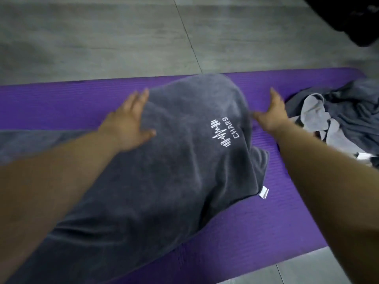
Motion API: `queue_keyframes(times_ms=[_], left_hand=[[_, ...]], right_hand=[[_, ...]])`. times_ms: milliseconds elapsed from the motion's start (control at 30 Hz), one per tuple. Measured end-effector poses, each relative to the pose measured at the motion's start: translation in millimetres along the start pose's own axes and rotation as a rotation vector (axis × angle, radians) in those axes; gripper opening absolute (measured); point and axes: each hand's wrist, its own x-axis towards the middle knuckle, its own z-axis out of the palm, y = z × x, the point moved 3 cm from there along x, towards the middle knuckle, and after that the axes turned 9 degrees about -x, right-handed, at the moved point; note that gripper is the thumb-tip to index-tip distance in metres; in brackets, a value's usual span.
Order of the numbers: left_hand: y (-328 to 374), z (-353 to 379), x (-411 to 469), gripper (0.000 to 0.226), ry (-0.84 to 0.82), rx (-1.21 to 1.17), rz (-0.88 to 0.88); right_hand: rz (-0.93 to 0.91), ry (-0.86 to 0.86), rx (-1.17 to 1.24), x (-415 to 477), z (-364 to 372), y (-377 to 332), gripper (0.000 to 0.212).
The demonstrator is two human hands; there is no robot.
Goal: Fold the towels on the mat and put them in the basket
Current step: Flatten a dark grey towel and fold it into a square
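A pale grey tiled floor [82,37] is filling the upper part of the view and showing again at the lower right corner. A long purple ribbed foam mat [266,222] is lying across it from left to right. A large dark grey terry towel [164,181] is lying on the mat, running from its far edge down towards the person, with its nearer part spreading wide at the lower left. At the right end of the mat a crumpled heap of dark grey and light grey towels [348,111] is sitting unfolded, well apart from the large towel. A black object [348,17] is showing in the upper right corner on the floor, too blurred to identify.

Both bare forearms are reaching forward. The left hand [127,124] is lying palm down on the towel's left edge, its fingers straight and slightly spread, gripping nothing. The right hand [274,113] is lying flat over the mat just beside the towel's right edge, fingers straight and pointing away, thumb stretching out to touch the cloth; it is holding nothing.

A white embroidered dumbbell-and-pulse logo [224,133] is facing up between the hands. A small white care tag [264,192] is sticking out at the towel's right side onto the mat.
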Motion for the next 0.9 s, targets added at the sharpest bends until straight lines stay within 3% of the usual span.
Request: queue_keyframes(times_ms=[100, 200, 333, 467, 600, 700, 833, 900], left_hand=[[8, 62, -59, 0.074, -0.168, 0.215, 0.23], [16, 108, -102, 0.065, -0.179, 0.261, 0.449], [29, 134, -115, 0.063, -0.183, 0.225, 0.49], [37, 131, -108, 0.04, -0.176, 0.152, 0.564], [34, 127, -116, 0.036, -0.298, 0.098, 0.606], [30, 91, -117, 0.05, -0.329, 0.088, 0.473], [-39, 18, -124, 0.07, -0.33, 0.094, 0.113], [-98, -18, -142, 0.06, -0.269, 0.057, -0.062]], right_hand=[[0.258, -0.136, -0.255, -38, 31, 58, 0.06], [0.32, -0.135, -0.377, -67, 45, 87, 0.05], [0.425, -0.053, -0.143, -79, 49, 90, 0.034], [0.482, -0.009, -0.221, -93, 37, 94, 0.032], [0.662, 0.034, -0.279, -124, 10, 134, 0.037], [0.681, 0.08, -0.29, -139, 10, 135, 0.04], [0.415, 0.233, -0.316, -142, 29, 74, 0.067], [0.264, 0.206, -0.301, -137, 45, 32, 0.067]])
